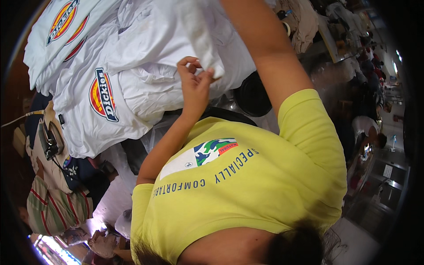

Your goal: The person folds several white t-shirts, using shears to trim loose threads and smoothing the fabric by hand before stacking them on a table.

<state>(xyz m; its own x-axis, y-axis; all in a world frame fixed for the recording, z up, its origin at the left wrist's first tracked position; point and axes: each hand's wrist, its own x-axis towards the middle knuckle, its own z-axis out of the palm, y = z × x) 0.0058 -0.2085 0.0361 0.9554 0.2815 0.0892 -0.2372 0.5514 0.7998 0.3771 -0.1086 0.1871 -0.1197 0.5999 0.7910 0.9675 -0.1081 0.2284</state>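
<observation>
White T-shirts with a red, yellow and dark blue chest print lie in a rumpled heap in front of me. One white T-shirt (145, 48) spreads across the middle, and my left hand (195, 84) pinches a folded edge of it between thumb and fingers. That edge hangs down in a narrow strip from the top of the view. My right arm (278, 57) reaches up and out past the upper edge, so my right hand is hidden. At the upper left, several folded white T-shirts (48, 53) lie stacked with their prints showing.
A clothes iron (52, 139) with a dark handle and cord sits at the left, near a person in a striped garment (59, 205). A round black object (252, 95) is beside the heap, below my right arm. Beige cloth (302, 24) is piled at the upper right; people work farther off.
</observation>
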